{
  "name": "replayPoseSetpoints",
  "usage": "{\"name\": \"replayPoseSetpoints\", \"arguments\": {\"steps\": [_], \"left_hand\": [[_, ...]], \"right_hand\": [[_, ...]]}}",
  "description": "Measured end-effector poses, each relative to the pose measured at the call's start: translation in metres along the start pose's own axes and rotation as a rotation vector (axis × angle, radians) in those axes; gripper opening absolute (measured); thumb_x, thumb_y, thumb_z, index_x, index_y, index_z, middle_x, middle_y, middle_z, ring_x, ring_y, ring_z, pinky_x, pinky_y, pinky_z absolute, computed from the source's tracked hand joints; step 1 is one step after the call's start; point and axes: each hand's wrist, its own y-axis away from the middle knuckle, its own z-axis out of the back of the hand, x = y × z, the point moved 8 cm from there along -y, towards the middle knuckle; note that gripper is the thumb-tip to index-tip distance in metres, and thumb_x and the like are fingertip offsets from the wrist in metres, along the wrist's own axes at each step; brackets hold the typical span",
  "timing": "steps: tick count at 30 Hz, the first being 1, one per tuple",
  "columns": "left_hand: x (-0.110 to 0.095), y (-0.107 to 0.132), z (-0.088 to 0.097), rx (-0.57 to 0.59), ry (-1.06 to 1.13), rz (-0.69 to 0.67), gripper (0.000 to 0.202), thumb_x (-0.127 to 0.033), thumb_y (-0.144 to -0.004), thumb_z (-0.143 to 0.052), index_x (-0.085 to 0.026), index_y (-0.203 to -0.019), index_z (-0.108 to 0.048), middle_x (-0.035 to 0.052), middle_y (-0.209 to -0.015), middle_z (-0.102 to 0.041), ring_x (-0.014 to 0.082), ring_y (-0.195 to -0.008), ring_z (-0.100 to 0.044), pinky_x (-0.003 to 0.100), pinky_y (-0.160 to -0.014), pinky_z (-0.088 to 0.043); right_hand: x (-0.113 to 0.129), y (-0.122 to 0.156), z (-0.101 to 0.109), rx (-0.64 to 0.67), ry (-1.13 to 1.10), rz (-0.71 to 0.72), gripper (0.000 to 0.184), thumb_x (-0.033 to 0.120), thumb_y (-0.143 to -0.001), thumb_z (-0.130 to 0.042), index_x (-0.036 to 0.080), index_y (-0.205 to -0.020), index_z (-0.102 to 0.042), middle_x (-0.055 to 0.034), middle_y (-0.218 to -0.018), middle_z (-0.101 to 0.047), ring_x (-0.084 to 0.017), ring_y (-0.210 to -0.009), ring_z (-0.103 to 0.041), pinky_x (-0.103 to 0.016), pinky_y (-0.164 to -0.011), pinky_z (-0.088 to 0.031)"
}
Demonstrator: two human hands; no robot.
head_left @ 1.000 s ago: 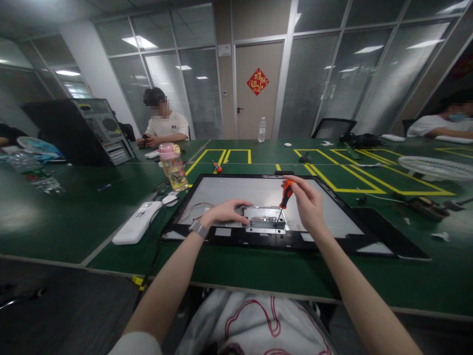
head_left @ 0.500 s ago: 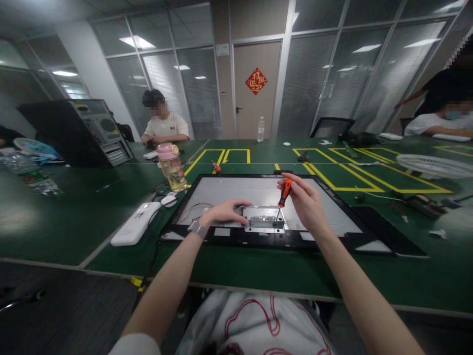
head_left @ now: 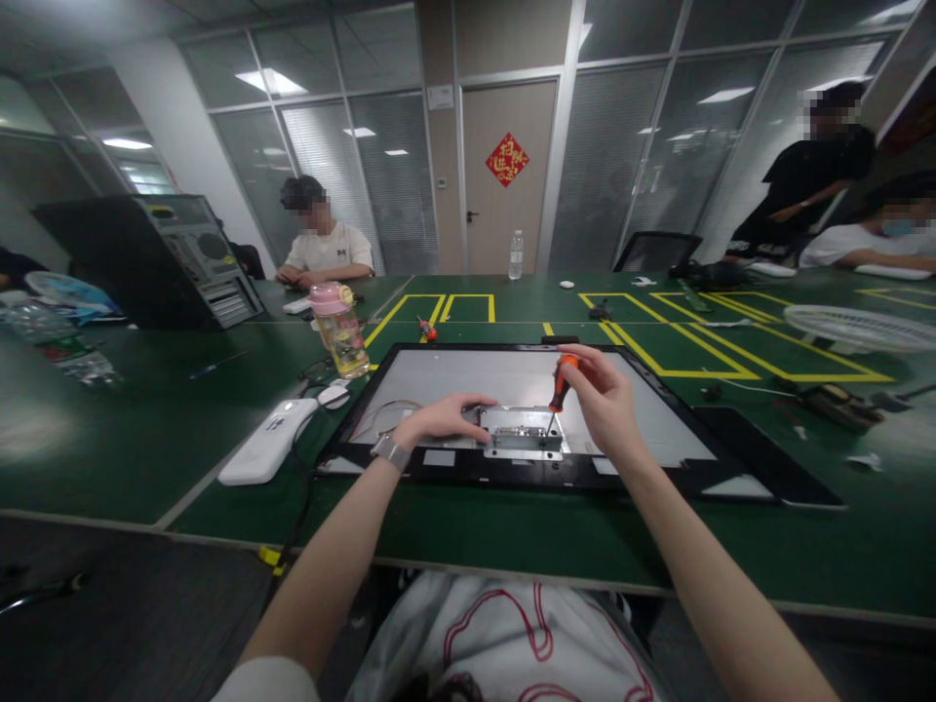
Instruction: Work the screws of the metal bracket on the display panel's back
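Observation:
My right hand (head_left: 604,395) is closed around an orange-and-black screwdriver (head_left: 562,382). The tool leans slightly, its tip down at the right part of a silver metal bracket (head_left: 512,450). At the bracket's left end is my left hand (head_left: 449,417), thumb and forefinger apart on either side of that end, steadying it; a watch is on that wrist. Beneath both hands a large flat display panel (head_left: 446,375) with a black frame lies on the table, its pale grey back up. The screw under the tip is too small to make out.
A pink-lidded bottle (head_left: 340,336) and a white power strip (head_left: 269,444) with cables stand left of the panel on the green table (head_left: 512,536). A black computer case (head_left: 146,258) is farther left. At right lies a black flat piece (head_left: 767,458). Other people are across the table.
The screwdriver has tilted a little, its tip shifting slightly left, and my right hand has turned with it. My left hand stays put. A person in black has come into view at the right.

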Motion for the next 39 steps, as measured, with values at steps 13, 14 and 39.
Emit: {"name": "replayPoseSetpoints", "arguments": {"steps": [13,14,39], "left_hand": [[-0.001,0.000,0.000,-0.004,-0.007,-0.011,0.076,-0.052,-0.062,-0.074,-0.024,-0.129,-0.052,0.0072,-0.136,-0.051,0.0289,-0.125,-0.046,0.037,-0.105,-0.033],[-0.002,0.000,0.000,-0.005,-0.007,-0.010,0.076,-0.052,-0.062,-0.074,-0.024,-0.129,-0.052,0.0072,-0.136,-0.051,0.0290,-0.125,-0.046,0.038,-0.105,-0.032],[0.001,-0.001,-0.001,-0.011,0.036,-0.003,0.076,-0.050,-0.061,-0.076,-0.025,-0.129,-0.053,0.0073,-0.138,-0.049,0.0289,-0.127,-0.044,0.038,-0.106,-0.032]], "right_hand": [[-0.004,-0.002,-0.008,0.076,-0.218,-0.105,0.019,0.038,-0.086,-0.054,0.025,-0.095,-0.065,-0.0012,-0.079,-0.060,-0.015,-0.075,-0.059,-0.031,-0.074,-0.049],[-0.004,-0.002,-0.009,0.081,-0.237,-0.103,0.019,0.038,-0.087,-0.053,0.024,-0.093,-0.065,-0.0013,-0.079,-0.060,-0.015,-0.075,-0.059,-0.032,-0.076,-0.049],[-0.004,-0.001,-0.011,0.134,-0.182,-0.097,0.021,0.045,-0.087,-0.053,0.026,-0.090,-0.062,-0.0020,-0.083,-0.060,-0.018,-0.081,-0.061,-0.035,-0.075,-0.052]]}}
